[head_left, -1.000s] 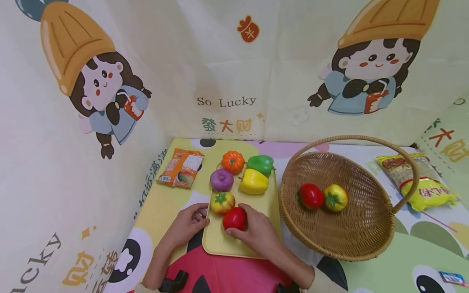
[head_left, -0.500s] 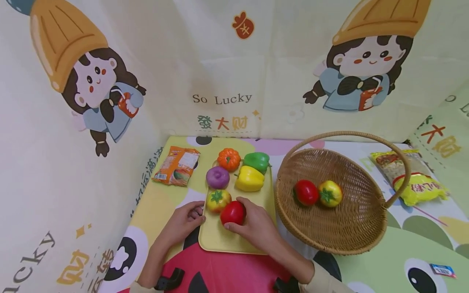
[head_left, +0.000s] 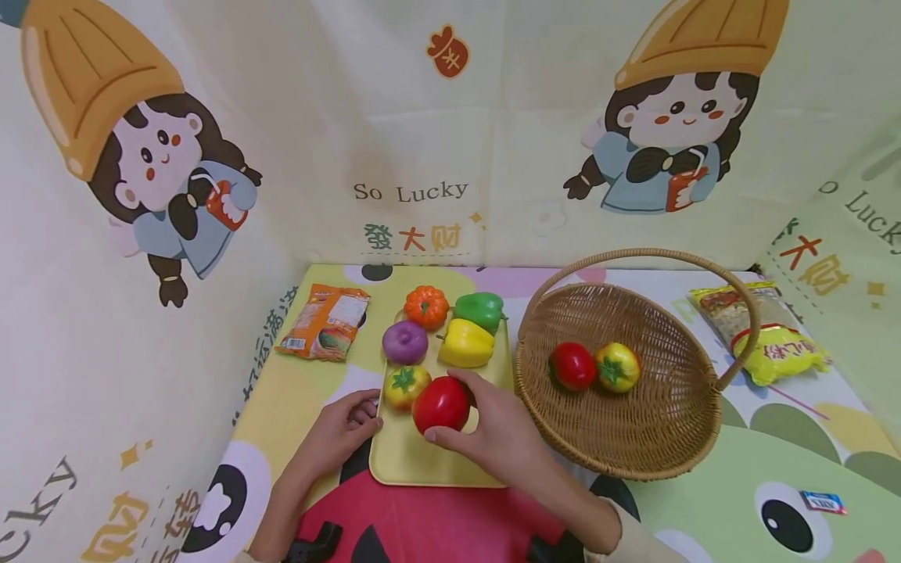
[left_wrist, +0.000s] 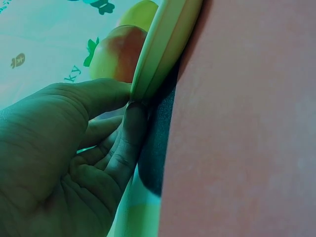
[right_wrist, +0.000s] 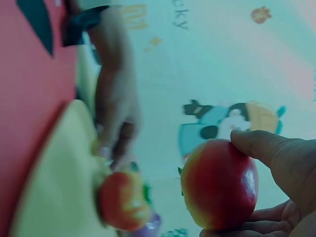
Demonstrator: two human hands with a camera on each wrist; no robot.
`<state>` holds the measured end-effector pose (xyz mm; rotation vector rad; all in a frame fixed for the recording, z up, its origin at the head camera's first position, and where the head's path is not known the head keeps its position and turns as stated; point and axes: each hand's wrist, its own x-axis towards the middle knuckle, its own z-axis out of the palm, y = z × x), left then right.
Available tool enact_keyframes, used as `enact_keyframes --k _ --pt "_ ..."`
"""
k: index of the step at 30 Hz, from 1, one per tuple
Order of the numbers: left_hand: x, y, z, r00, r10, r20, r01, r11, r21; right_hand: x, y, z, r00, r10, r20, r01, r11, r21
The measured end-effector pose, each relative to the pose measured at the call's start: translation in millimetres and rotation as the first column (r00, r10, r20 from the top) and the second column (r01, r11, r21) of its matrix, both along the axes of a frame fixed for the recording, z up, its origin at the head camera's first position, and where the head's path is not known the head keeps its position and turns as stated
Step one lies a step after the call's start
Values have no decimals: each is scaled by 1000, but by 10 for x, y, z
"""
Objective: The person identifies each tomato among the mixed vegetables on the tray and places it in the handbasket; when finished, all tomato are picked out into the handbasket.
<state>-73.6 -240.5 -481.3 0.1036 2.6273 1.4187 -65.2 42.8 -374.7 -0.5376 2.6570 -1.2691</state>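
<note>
My right hand [head_left: 510,434] holds a glossy red tomato [head_left: 439,405] between thumb and fingers, over the pale yellow tray [head_left: 401,465]. In the right wrist view, this tomato [right_wrist: 217,182] shows a yellow patch and a green leafy top, apart from the tray. My left hand [head_left: 341,430] pinches the tray's left rim [left_wrist: 158,54] between thumb and fingers. A yellow-and-red tomato [head_left: 407,387] lies on the tray beside the held one. Behind it are a purple onion [head_left: 405,342], an orange pumpkin [head_left: 426,307], a yellow bell pepper [head_left: 467,344] and a green bell pepper [head_left: 480,311].
Right of the tray stands a wicker basket [head_left: 647,426] with a tall handle; a red tomato [head_left: 573,366] and a yellow one [head_left: 618,367] lie inside. An orange packet [head_left: 325,322] lies at left, a yellow bag [head_left: 763,332] at far right, a small blue packet [head_left: 823,502] at front right.
My right hand has raised the red tomato off the tray, and it looks larger now. My left hand keeps its place at the rim. The whole head view has shifted a little.
</note>
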Motion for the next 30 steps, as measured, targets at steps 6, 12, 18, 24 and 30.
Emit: enact_keyframes --k 6,12,18,24,30 --pt "-3 -23 -13 1000 -4 -12 4 1000 2 49 184 301 999 11 54 -8 998 -58" --pt "1 -29 -24 1000 -10 -15 10 1000 13 96 439 574 996 33 87 -27 997 -74" --pt "-7 -14 -35 1000 -15 -17 15 1000 17 53 802 758 996 84 42 -83 996 -35" --pt "-16 2 -52 1000 -10 -8 10 1000 8 -52 1157 837 996 81 -32 -80 997 15" --pt "-9 -5 -36 1000 1 -2 -1 1000 25 -189 1408 834 996 58 -70 -52 995 87"
